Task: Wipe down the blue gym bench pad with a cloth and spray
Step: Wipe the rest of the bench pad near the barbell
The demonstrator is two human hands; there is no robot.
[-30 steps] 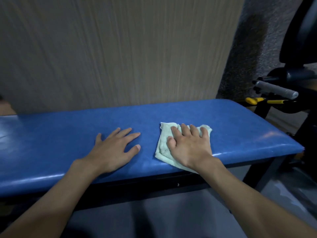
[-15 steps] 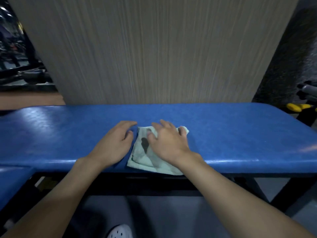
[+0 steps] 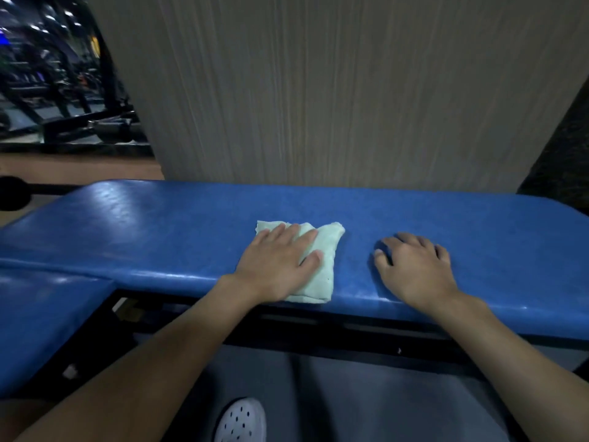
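- Your left hand (image 3: 280, 266) lies flat on the pale green folded cloth (image 3: 320, 279), fingers straight, pressing it down rather than gripping it.
- Your right hand (image 3: 414, 269) rests bare on the pad, a little apart from the cloth on its right. Its fingers are loosely bent with the tips touching the vinyl, and it grasps nothing.
- Half a second ago the right hand was pressing the cloth and the left lay beside it, so the cloth has changed hands.
- That cloth sits on the long blue vinyl bench pad (image 3: 159, 231), roughly mid-length, reaching the pad's near edge.
- Judging by the handover, the wipe is set to run towards the left stretch of the pad, which your left hand reaches more easily.
- No spray bottle is in view.
- Behind the pad stands a grey-brown wood-grain wall panel (image 3: 318, 90). A white perforated shoe (image 3: 240, 421) shows on the floor below.
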